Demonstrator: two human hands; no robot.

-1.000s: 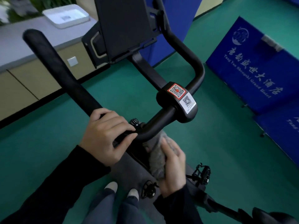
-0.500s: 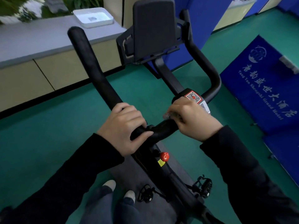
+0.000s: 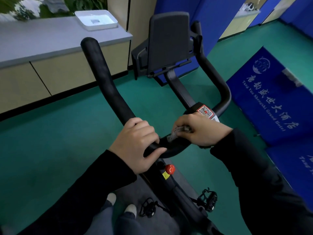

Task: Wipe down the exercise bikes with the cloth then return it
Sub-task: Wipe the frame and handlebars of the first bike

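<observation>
Now, left hand (image 3: 135,145): grips the near curve of the handlebar (image 3: 110,85), fingers (image 3: 144,128) curled over the top and thumb wrapped underneath.
Right hand (image 3: 203,131): fingers (image 3: 183,122) closed tight on the cloth (image 3: 177,132), pressing it against the middle of the handlebar.
Cloth: grey and bunched, peeking out between the right hand and the handlebar, just below a sticker (image 3: 205,111) with square codes.
Bike (image 3: 183,194): black frame, red knob (image 3: 169,169) under the handlebar, a pedal (image 3: 207,199) on each side, dark screen (image 3: 169,41) up front.
Counter (image 3: 50,38): grey top at far left, carrying a white tray (image 3: 96,20).
Floor (image 3: 67,124): green, with blue mats (image 3: 274,99) to the right.
</observation>
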